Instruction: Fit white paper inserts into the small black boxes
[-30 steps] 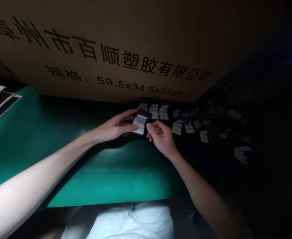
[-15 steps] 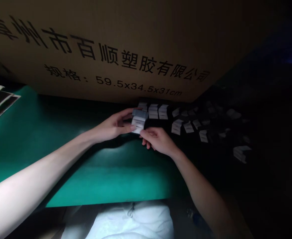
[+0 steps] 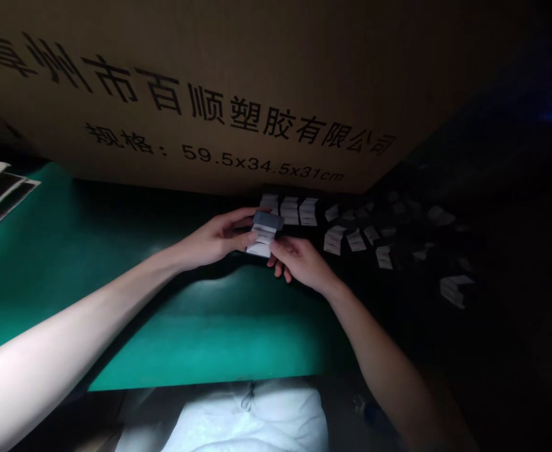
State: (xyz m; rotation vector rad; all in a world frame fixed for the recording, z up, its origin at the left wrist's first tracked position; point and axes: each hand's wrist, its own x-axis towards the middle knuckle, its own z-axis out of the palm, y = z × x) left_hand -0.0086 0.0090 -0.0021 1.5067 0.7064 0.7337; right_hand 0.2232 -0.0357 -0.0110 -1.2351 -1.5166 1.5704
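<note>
Between my two hands is a small folded white card with a grey flap at its top and dark printed lines across its panels. My left hand grips its left side, thumb on the front and fingers behind. On the lower right edge, the thumb of my right hand presses the card, with the other fingers curled below. Just behind it, similar folded white cards stand in a short row on the green table.
A large cardboard box with black printing rises behind the hands. More folded cards lie scattered to the right, dim in shadow. At the far left is a stack of pale-edged flat pieces. The table's front edge runs above my lap.
The held card has shifted slightly, its grey flap a little lower and to the right. My right thumb has moved up along the card's edge. Both hands still hold it.
</note>
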